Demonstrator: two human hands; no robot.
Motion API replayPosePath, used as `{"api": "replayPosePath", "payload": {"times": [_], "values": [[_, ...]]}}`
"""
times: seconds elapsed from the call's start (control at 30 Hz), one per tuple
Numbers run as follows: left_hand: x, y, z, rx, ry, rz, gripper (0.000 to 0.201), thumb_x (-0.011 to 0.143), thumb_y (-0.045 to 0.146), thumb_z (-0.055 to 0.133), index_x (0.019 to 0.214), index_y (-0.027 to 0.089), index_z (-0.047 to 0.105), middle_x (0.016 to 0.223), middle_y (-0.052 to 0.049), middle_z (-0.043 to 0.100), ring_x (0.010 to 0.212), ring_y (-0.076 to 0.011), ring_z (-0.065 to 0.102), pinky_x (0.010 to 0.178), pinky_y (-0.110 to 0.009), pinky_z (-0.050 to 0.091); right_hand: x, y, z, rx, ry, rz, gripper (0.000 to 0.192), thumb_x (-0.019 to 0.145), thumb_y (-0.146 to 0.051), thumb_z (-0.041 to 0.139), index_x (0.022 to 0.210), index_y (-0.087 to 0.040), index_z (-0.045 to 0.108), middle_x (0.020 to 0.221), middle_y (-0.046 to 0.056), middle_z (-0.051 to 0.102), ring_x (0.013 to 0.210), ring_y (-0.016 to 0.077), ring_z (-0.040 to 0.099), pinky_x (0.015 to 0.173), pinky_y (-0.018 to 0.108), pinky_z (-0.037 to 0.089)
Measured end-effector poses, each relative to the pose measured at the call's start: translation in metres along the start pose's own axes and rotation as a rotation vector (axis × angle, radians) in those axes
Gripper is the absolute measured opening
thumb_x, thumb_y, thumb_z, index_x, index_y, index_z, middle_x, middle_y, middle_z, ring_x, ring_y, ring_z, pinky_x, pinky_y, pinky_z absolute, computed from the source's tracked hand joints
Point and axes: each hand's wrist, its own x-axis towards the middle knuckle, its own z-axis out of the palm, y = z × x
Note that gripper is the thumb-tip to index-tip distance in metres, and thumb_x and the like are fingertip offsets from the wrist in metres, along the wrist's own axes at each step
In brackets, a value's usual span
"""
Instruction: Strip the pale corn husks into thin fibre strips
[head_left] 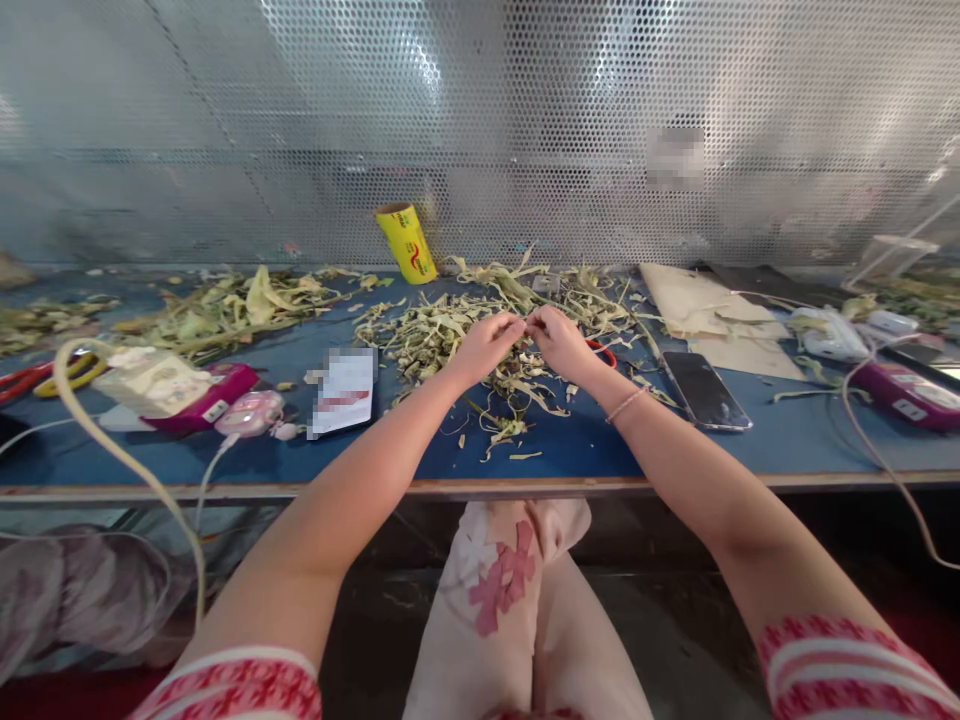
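My left hand (487, 347) and my right hand (559, 342) meet above a heap of dried, pale green plant pieces (416, 335) on the blue tabletop (450, 465). Both hands have their fingers pinched, tips close together. Whatever lies between them is too small and covered to make out. A red loop, perhaps a handle (602, 352), shows partly behind my right wrist, which wears a thin bracelet (625, 404). Loose leaf bits (510, 430) lie scattered between my forearms, toward the table's front edge.
A yellow cardboard roll (409, 245) leans near the perforated metal panel (480, 120). Phones lie left (346, 400) and right (705, 390). More dried leaves (240, 305), a purple device (217, 400), a beige hose (127, 455) and red-and-yellow handles (71, 376) occupy the left.
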Motion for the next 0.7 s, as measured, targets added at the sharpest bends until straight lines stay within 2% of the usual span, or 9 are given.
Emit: {"api": "replayPosePath", "payload": {"times": [0.1,0.2,0.27,0.53,0.7], "values": [[0.0,-0.002,0.001,-0.13,-0.017,0.0,0.049,0.08,0.063,0.051,0.086,0.015,0.06,0.061,0.0,0.054,0.059,-0.0129,0.053,0.059,-0.026,0.041,0.001,-0.003,-0.001,0.017,0.014,0.041,0.009,0.08,-0.013,0.048,0.074,-0.02,0.048,0.08,0.004,0.058,0.082,0.0174,0.052,0.079,0.032,0.042],[0.002,-0.005,0.004,-0.229,0.018,-0.005,0.045,0.07,0.055,0.068,0.09,0.016,0.057,0.075,-0.002,0.064,0.07,-0.0144,0.061,0.068,-0.027,0.047,0.002,-0.006,-0.003,0.037,0.014,0.08,0.009,0.08,-0.013,0.05,0.073,-0.02,0.049,0.079,0.004,0.058,0.081,0.0167,0.052,0.078,0.031,0.042],[0.002,-0.006,0.006,-0.23,0.055,-0.02,0.039,0.069,0.047,0.071,0.088,0.016,0.056,0.077,-0.003,0.065,0.072,-0.0145,0.063,0.069,-0.028,0.049,0.002,-0.008,-0.004,0.053,0.017,0.093,0.009,0.079,-0.014,0.051,0.073,-0.02,0.05,0.078,0.003,0.058,0.079,0.0164,0.052,0.077,0.031,0.042],[0.001,-0.003,0.005,-0.063,0.112,0.037,0.014,0.076,0.027,0.061,0.082,0.016,0.054,0.071,0.001,0.06,0.059,-0.009,0.055,0.058,-0.023,0.044,-0.001,-0.018,-0.008,0.076,0.023,0.067,0.008,0.081,-0.016,0.052,0.073,-0.019,0.052,0.079,0.004,0.06,0.079,0.0167,0.054,0.076,0.031,0.042],[0.004,0.002,-0.002,0.214,0.103,0.224,0.009,0.08,0.025,0.059,0.084,0.017,0.059,0.085,-0.003,0.065,0.083,-0.0147,0.061,0.076,-0.028,0.048,-0.001,-0.019,-0.012,0.029,0.043,0.044,0.007,0.079,-0.016,0.053,0.072,-0.019,0.052,0.081,0.005,0.061,0.082,0.0181,0.053,0.078,0.032,0.041]]}}
